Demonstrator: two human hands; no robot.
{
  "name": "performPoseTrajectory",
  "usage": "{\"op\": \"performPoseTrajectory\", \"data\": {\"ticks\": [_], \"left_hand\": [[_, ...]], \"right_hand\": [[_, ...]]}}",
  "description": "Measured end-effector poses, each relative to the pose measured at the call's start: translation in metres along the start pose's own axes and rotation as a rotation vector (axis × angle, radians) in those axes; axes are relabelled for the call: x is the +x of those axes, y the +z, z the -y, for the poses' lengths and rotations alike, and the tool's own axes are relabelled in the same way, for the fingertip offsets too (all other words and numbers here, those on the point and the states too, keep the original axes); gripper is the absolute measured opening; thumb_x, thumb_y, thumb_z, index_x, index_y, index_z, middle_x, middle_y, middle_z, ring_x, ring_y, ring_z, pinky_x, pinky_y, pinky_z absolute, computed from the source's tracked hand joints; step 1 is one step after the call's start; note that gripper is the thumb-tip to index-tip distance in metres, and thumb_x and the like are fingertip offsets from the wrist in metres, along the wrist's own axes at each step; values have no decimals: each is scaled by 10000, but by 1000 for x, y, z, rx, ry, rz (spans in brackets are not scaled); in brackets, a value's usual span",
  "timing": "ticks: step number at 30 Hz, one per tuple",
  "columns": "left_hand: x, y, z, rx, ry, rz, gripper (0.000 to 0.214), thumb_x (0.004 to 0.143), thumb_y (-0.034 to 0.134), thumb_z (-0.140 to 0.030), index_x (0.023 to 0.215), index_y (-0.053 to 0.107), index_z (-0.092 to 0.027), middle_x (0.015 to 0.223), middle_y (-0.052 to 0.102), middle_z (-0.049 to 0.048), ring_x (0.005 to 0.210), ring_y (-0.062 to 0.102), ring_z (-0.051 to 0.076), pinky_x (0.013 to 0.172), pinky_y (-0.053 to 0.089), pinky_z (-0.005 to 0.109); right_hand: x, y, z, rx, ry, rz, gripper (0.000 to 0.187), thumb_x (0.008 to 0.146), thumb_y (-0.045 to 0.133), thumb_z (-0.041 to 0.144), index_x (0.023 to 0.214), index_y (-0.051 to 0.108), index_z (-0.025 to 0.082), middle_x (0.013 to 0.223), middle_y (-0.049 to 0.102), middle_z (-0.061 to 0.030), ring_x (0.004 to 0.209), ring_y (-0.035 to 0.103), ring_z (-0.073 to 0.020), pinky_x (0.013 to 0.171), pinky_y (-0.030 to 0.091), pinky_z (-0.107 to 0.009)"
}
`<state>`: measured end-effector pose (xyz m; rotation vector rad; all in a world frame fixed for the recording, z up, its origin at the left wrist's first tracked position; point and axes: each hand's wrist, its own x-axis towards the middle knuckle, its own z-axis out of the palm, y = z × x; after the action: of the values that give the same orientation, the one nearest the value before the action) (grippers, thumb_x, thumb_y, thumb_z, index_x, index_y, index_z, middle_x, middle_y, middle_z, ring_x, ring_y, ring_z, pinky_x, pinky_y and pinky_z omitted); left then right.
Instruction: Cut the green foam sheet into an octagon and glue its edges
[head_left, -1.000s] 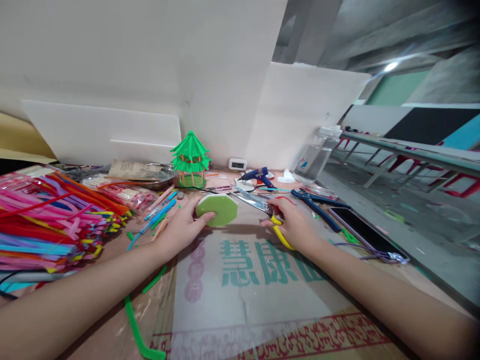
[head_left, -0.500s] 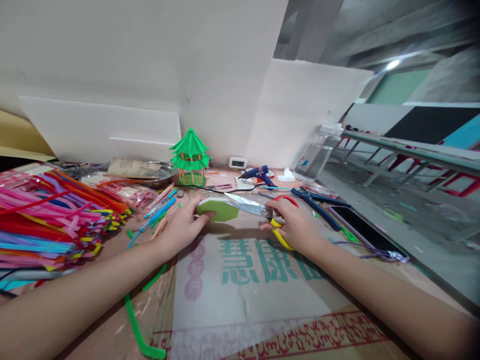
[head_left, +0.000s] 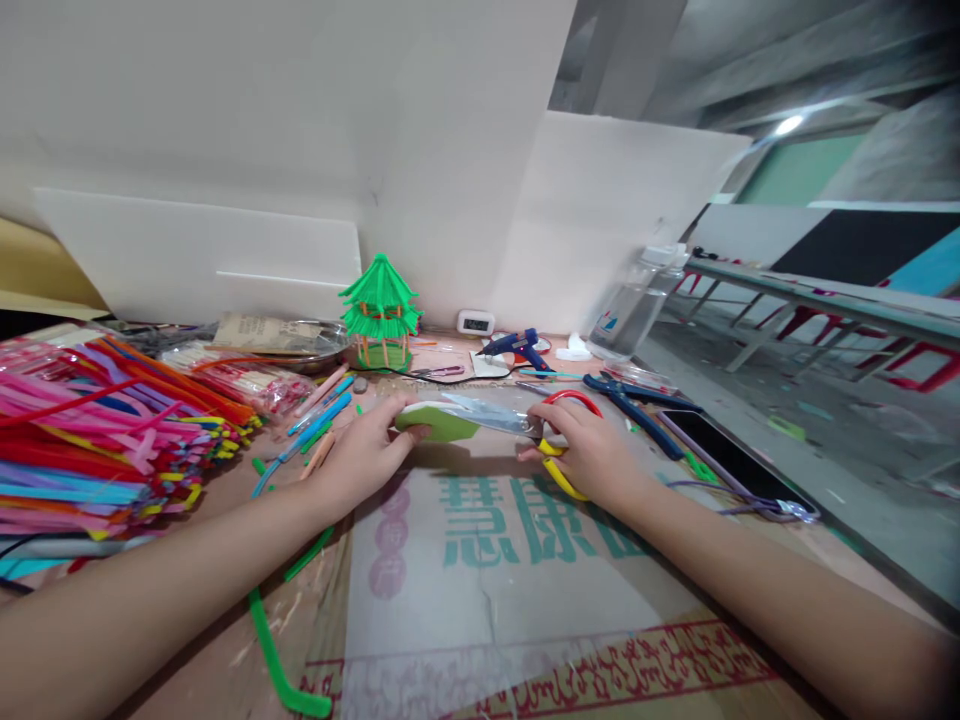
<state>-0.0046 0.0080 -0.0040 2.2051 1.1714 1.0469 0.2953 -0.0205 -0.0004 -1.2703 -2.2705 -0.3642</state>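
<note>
cutting at the green-faced card (head_left: 442,424) appears under way, not finished.
the left hand (head_left: 384,432) pinches the card between thumb and fingers, tilted nearly edge-on; the right hand (head_left: 583,445), apart from it, grips scissors (head_left: 499,415), blades at the card's upper edge between the hands. whether they bite cannot be told. beyond the left hand, a two-tiered green pavilion model (head_left: 381,312) stands, apparently assembled; the card remains separate from it.
</note>
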Motion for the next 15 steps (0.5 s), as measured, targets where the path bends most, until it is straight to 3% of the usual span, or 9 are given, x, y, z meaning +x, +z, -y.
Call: {"op": "performPoseTrajectory", "data": {"ticks": [8,15], "left_hand": [[-2,-1,-2,48,-34,3,231,923,531,-325,1093,582,-177,1002,689,54,920,627,228,753,485,313],[-1,0,0,48,-32,8,239,931,521,-372,1067,584,-185,957,678,42,867,617,210,721,471,297]], "right_hand": [[0,2,-5,-9,-16,-21,224,863,667,324,1041,613,198,942,701,-69,839,635,-225,731,462,-317],[-1,3,-7,37,35,19,300,871,658,449,1024,631,192,829,659,-53,700,595,-195,609,415,-294]]}}
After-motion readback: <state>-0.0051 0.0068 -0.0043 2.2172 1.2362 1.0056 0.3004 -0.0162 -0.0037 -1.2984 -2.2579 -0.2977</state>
